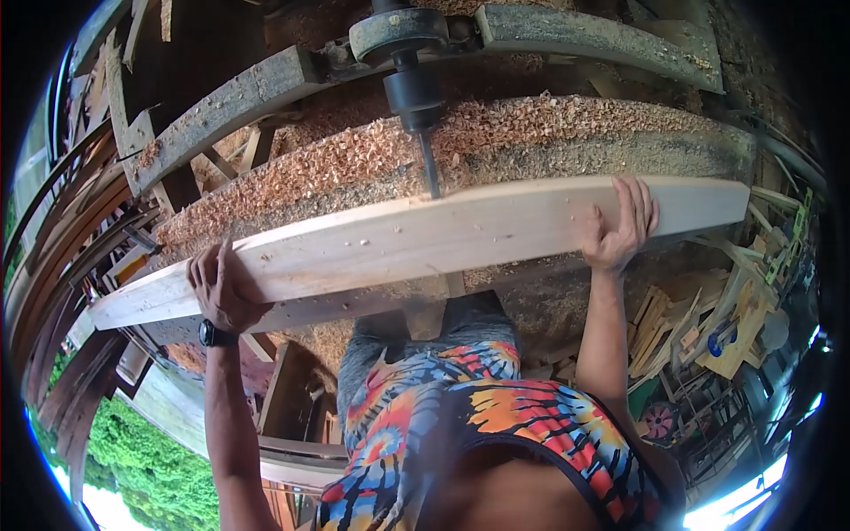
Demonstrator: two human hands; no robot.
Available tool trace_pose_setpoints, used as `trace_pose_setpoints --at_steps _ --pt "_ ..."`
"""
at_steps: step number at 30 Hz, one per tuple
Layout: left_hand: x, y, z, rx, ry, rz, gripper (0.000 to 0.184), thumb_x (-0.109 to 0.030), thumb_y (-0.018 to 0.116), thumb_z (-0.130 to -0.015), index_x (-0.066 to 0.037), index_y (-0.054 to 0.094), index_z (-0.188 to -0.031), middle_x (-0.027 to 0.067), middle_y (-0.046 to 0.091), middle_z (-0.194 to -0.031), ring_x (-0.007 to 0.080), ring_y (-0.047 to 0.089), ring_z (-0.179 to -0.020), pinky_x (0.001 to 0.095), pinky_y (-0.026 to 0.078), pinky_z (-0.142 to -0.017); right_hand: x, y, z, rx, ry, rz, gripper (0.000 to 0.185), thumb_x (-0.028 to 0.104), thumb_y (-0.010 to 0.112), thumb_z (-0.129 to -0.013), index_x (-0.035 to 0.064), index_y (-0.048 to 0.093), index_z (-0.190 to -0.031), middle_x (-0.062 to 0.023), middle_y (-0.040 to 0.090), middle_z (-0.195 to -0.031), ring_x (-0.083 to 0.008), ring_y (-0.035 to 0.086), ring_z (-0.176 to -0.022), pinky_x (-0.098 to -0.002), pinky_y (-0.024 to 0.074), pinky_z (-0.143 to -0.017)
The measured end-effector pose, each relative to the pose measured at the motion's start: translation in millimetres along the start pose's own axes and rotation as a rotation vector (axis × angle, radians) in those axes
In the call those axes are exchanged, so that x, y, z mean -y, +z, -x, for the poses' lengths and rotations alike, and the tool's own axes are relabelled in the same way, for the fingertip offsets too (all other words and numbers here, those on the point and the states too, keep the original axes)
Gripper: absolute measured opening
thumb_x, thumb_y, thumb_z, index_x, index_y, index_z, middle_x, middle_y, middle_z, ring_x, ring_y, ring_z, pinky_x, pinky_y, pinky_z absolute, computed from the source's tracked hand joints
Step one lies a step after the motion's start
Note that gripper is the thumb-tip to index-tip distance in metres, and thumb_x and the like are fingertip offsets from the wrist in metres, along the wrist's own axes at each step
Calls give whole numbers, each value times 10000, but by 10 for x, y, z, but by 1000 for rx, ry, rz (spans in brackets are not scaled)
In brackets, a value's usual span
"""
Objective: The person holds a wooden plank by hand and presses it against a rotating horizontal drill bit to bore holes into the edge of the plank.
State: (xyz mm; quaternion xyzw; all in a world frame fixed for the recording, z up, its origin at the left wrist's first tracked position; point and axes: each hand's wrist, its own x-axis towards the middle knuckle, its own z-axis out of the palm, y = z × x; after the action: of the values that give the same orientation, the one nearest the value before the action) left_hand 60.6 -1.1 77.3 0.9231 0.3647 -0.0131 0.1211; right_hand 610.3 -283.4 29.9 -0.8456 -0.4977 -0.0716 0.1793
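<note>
A long, pale wooden plank (425, 241) spans the view in front of my body, standing on its narrow side with its broad face toward me. My left hand (226, 288), with a dark watch on its wrist, curls its fingers over the plank's upper edge near the left end. Toward the right end, my right hand (624, 226) hooks its fingers over the same edge, thumb against the face. Above the middle, a drill bit (429, 166) hangs from a black chuck (413, 99). Its tip meets the plank's upper edge; how deep it sits I cannot tell.
Behind the plank, wood shavings (336, 159) cover a long work beam (655, 157). Another timber beam (239, 102) runs farther back, beside the drill's round housing (398, 34). Scrap wood (668, 323) lies at the right. More boards (66, 257) are stacked at the left.
</note>
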Motion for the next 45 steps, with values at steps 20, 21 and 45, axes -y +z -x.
trace_pose_setpoints --at_steps 20,21,45 --pt "25 -36 70 44 -18 4 1224 -312 1008 -404 -97 568 -1525 197 603 -1373 438 554 -1267 610 374 -1144 79 -84 220 13 26 -6 613 562 620 -982 30 724 -1267 -121 720 -1306 -357 629 -1324 -556 289 -1214" --pt "26 -30 62 41 -19 6 1226 -310 1008 -402 -97 567 -1526 197 603 -1376 438 554 -1268 609 374 -1144 73 -72 195 12 22 -10 609 557 623 -981 30 724 -1268 -121 719 -1306 -355 630 -1324 -556 289 -1214" --pt "-22 -68 -107 -10 -11 -18 1251 -327 1025 -416 -101 550 -1551 180 609 -1356 415 568 -1261 581 402 -1131 -5 27 -50 -7 -14 -11 596 550 615 -999 46 745 -1288 -143 726 -1343 -364 625 -1348 -540 307 -1223"
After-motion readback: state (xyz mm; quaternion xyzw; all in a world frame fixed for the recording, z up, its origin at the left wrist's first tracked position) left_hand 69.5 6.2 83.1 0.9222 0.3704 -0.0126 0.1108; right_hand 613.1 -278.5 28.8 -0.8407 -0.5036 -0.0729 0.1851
